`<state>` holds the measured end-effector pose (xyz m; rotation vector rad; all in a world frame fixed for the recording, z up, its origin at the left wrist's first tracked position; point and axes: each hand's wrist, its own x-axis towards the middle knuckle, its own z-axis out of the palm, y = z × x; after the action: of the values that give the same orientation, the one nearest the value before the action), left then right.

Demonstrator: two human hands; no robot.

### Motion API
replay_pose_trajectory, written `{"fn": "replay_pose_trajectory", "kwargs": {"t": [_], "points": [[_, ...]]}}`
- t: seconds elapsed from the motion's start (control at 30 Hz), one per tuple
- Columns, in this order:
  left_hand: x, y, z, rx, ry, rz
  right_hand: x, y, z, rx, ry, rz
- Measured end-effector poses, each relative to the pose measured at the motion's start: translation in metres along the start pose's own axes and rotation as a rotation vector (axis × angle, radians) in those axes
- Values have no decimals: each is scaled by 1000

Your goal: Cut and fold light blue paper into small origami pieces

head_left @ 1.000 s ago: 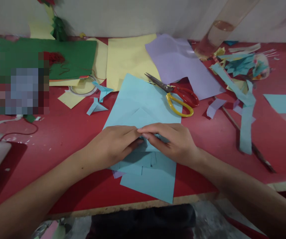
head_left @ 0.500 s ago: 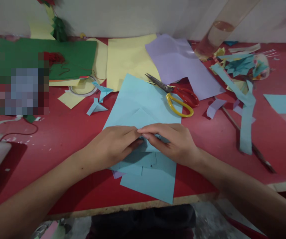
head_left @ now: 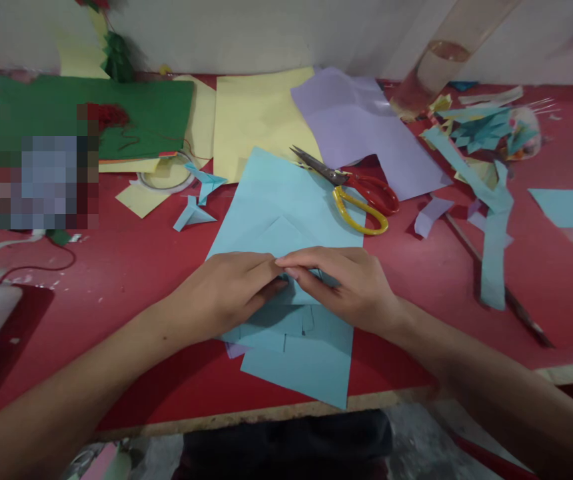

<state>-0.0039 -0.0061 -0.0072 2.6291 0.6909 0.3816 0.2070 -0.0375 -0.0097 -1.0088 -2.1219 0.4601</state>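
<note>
The left hand point(head_left: 239, 287) and the right hand point(head_left: 344, 283), both narrow, meet over the folded blue paper point(head_left: 281, 240), towards the front edge of the worktop point(head_left: 136, 267); whether they pinch it, I cannot tell.

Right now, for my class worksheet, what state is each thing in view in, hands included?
Left hand: fingers bent, over blue paper
Right hand: thumb and forefinger close together, meeting the left fingers in this view
Scissors: lying down, blades shut or nearly so
Small blue pieces: folded
Tape roll: lying on its side
Red thread: tangled
Purple sheet: buckled
Clear container: partly filled, apparently
</note>
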Motion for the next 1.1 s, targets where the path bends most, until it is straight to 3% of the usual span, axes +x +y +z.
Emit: {"fn": "replay_pose_trajectory", "kwargs": {"t": [1.1], "points": [[0, 0, 1, 19, 6, 11, -1, 0, 0, 0, -6, 6]]}}
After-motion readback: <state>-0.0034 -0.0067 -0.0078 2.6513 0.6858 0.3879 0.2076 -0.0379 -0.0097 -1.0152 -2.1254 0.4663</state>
